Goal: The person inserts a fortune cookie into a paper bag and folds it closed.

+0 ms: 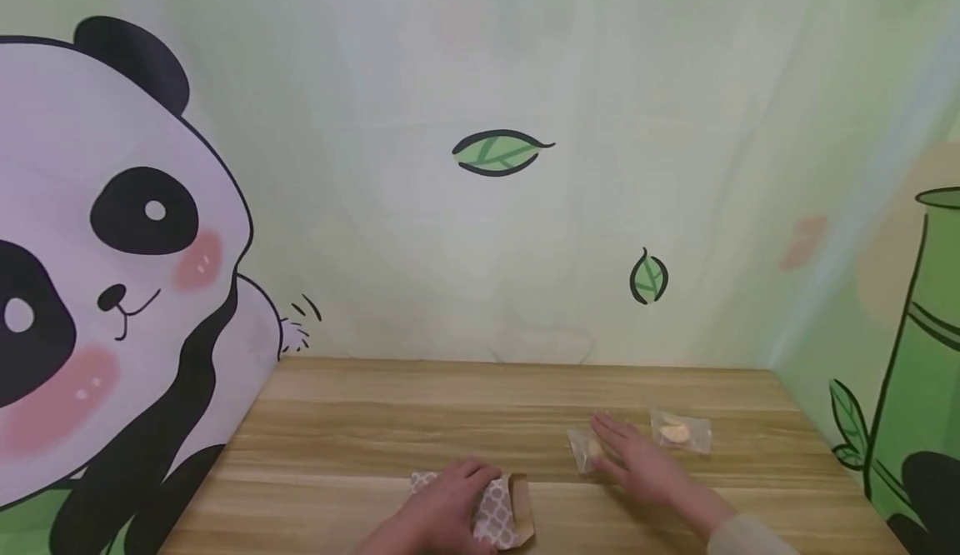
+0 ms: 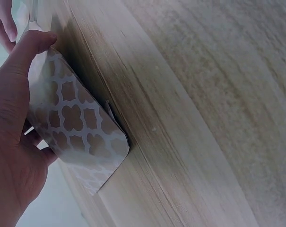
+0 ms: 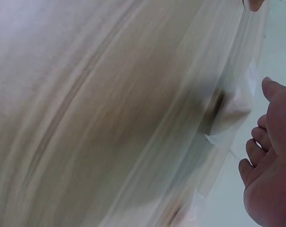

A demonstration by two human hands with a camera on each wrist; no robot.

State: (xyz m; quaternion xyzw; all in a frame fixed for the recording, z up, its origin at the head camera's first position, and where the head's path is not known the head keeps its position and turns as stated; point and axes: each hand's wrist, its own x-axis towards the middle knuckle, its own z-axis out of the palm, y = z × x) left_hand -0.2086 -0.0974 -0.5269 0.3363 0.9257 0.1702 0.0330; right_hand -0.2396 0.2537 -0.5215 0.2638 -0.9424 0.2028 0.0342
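Note:
My left hand (image 1: pixel 447 503) grips a small brown-and-white patterned paper box (image 1: pixel 498 515) low in the middle of the head view. Its right end is open and shows plain brown card inside. In the left wrist view, the thumb lies along one edge of the box (image 2: pixel 72 116) and the fingers curl round the opposite edge. My right hand (image 1: pixel 639 460) reaches over a clear packet (image 1: pixel 581 452), its fingers extended. In the right wrist view, a gap shows between that hand (image 3: pixel 270 146) and the blurred packet (image 3: pixel 233 109). The packet's contents are mostly hidden.
A second clear packet (image 1: pixel 679 432) with a pale yellowish piece inside lies on the wooden table (image 1: pixel 360 405), right of my right hand. A cloth backdrop (image 1: pixel 375 230) printed with a panda and leaves stands behind and along both sides.

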